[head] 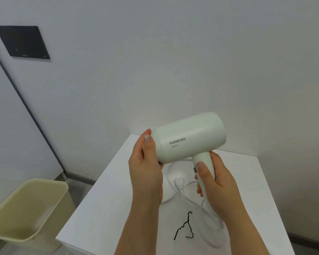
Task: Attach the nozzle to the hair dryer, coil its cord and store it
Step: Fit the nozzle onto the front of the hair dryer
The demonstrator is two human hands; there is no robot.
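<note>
The right hand [215, 183] has its grip clamped round the hair dryer [190, 137] handle above the worktop [99, 218]. The left hand [145, 162] clasps its front end; the cord [180, 188] lies uncoiled.

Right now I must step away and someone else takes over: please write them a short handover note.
Left hand cups the front of the dryer; right hand has its grip on the handle.
Cord lies loose on the table, plug free, black tie beside it.
Nozzle not visible, perhaps behind the left hand.
Done: nothing certain. Left: check nozzle, coil cord, store dryer.
Beige bin stands left of the table.
</note>
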